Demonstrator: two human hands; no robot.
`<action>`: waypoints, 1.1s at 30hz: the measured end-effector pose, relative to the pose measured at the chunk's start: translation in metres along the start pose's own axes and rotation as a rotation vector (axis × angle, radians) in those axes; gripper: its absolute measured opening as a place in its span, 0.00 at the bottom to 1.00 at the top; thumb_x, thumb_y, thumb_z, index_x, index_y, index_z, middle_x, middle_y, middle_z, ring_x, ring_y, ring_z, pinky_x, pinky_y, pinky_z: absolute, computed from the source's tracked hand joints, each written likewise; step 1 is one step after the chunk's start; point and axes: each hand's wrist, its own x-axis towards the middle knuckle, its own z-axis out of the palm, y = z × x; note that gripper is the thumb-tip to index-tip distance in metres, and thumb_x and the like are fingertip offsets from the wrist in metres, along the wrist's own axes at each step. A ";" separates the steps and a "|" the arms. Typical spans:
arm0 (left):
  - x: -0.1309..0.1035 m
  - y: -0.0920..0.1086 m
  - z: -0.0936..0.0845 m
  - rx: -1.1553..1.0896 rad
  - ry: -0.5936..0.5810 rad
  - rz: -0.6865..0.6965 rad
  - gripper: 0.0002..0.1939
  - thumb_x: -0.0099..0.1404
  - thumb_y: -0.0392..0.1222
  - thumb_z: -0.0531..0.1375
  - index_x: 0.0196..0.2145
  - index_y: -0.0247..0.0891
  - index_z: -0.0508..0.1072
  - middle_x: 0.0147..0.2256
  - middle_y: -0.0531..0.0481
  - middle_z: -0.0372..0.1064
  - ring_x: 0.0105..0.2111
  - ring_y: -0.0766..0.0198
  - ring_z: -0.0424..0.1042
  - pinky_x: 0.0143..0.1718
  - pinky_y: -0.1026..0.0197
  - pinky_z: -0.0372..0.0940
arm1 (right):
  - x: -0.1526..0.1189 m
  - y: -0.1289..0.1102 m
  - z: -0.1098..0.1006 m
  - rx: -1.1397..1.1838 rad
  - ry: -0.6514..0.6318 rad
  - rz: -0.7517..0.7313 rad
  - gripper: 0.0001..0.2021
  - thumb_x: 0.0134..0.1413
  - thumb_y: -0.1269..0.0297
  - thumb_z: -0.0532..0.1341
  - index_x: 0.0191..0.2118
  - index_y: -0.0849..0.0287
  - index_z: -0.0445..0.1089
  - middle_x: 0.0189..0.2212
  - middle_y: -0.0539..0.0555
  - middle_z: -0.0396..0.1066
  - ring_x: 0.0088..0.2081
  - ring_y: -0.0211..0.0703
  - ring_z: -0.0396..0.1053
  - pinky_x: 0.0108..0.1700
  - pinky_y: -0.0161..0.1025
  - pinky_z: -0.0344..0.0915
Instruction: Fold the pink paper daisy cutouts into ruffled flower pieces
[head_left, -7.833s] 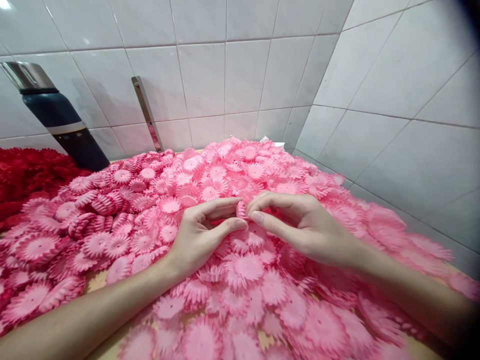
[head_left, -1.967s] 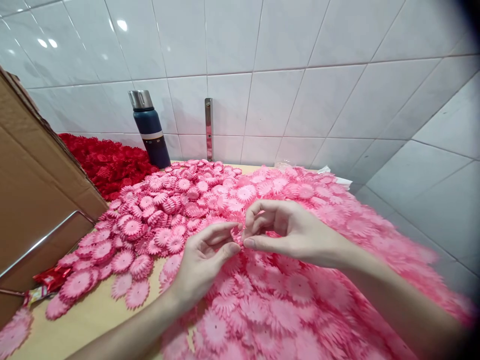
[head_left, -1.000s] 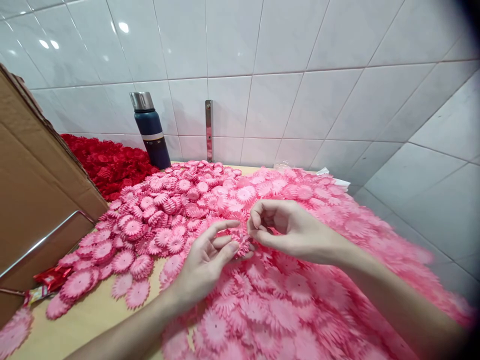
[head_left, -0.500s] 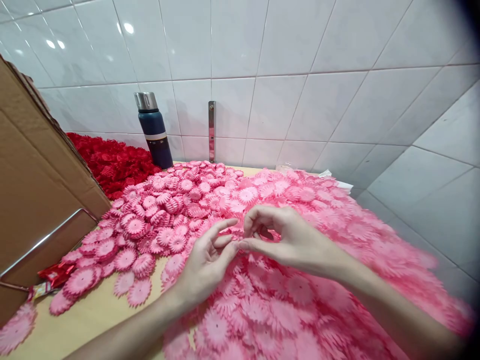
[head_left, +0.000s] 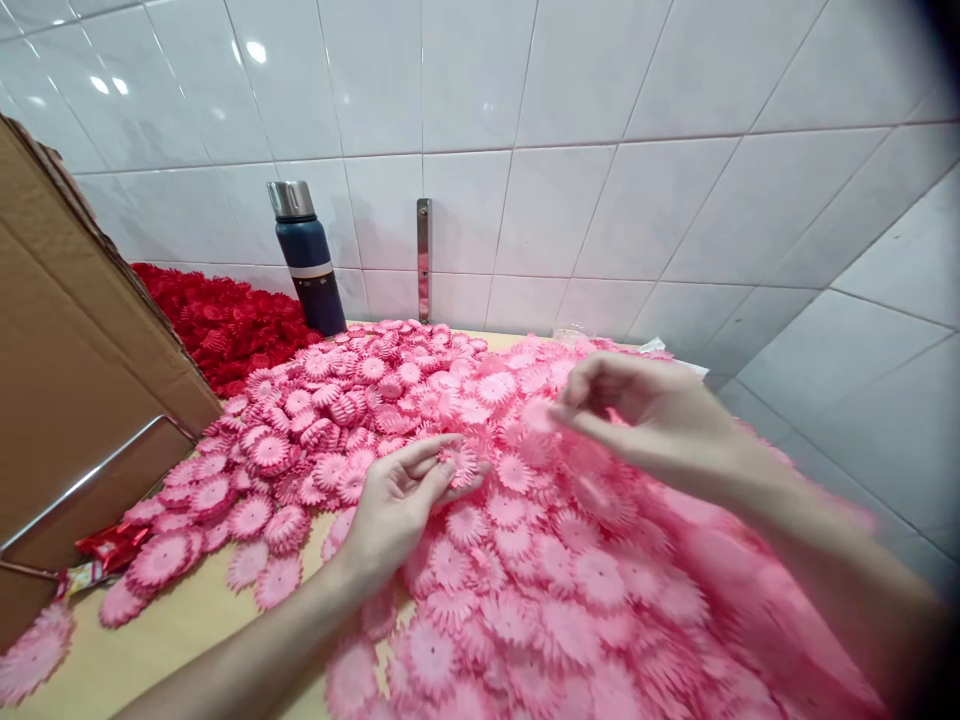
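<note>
While checking the left hand (head_left: 395,505), found one pink flower (head_left: 461,464) pinched between thumb and fingers, just above the pink pile (head_left: 525,620) spread over the counter (head_left: 202,620). Found the right hand (head_left: 660,405) blurred, well apart from the left and also above the pile, with thumb and forefinger closed narrowly on the edge of a pale disc (head_left: 538,415); cannot tell its detail through the blur. Noted further a blue bottle (head_left: 309,270) beside a red pile (head_left: 225,325), a metal strip (head_left: 424,260) against the wall (head_left: 570,80), and a carton (head_left: 75,300) at far left, with a wrapper (head_left: 112,545) near its base.
</note>
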 end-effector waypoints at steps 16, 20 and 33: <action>-0.003 0.001 0.003 0.106 -0.021 0.105 0.16 0.55 0.41 0.69 0.43 0.41 0.77 0.44 0.46 0.76 0.46 0.57 0.73 0.48 0.57 0.69 | -0.003 -0.026 0.024 0.083 -0.381 0.019 0.03 0.57 0.68 0.60 0.34 0.57 0.71 0.33 0.51 0.75 0.34 0.40 0.71 0.37 0.39 0.67; -0.002 0.001 0.003 0.065 -0.006 0.032 0.17 0.54 0.44 0.70 0.42 0.39 0.78 0.43 0.44 0.76 0.42 0.55 0.75 0.41 0.57 0.71 | -0.003 -0.023 0.028 0.128 -0.376 0.026 0.02 0.56 0.69 0.61 0.35 0.58 0.71 0.34 0.51 0.75 0.36 0.41 0.71 0.39 0.40 0.67; -0.001 0.000 0.003 -0.009 -0.071 0.008 0.13 0.55 0.40 0.69 0.39 0.37 0.77 0.40 0.47 0.76 0.37 0.63 0.75 0.38 0.62 0.71 | -0.004 -0.024 0.039 -0.030 -0.299 -0.111 0.05 0.54 0.75 0.59 0.32 0.58 0.68 0.29 0.50 0.72 0.30 0.37 0.67 0.33 0.36 0.65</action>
